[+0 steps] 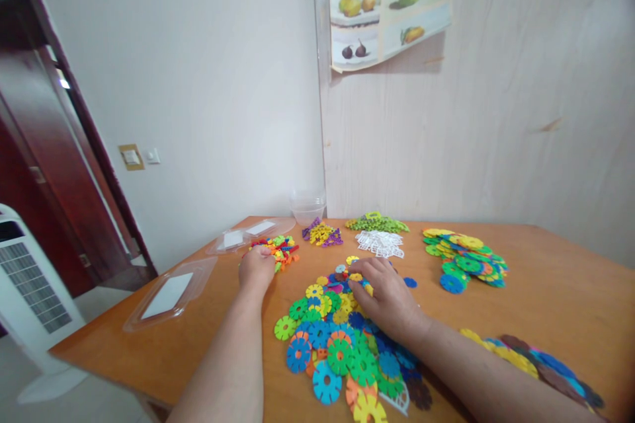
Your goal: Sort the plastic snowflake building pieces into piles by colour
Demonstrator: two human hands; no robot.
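- Already, purple-and-yellow plastic strips (322, 233), lime-green plastic pieces (380, 225) and white plastic lattices (380, 244) lie in separate piles.
- Beneath the right hand (385, 294), its fingers curled, a large heap of multicoloured notched plastic discs (341, 316) looks unsorted.
- The left hand (256, 271) meets small red-orange-green plastic pieces (284, 252); I cannot tell whether either hand pinches anything.

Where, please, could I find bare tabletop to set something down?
Bare table shows between the nearest clear lid and the left forearm, and right of the rear disc heap. The middle is crowded: a large disc pile spreads beneath the right hand.
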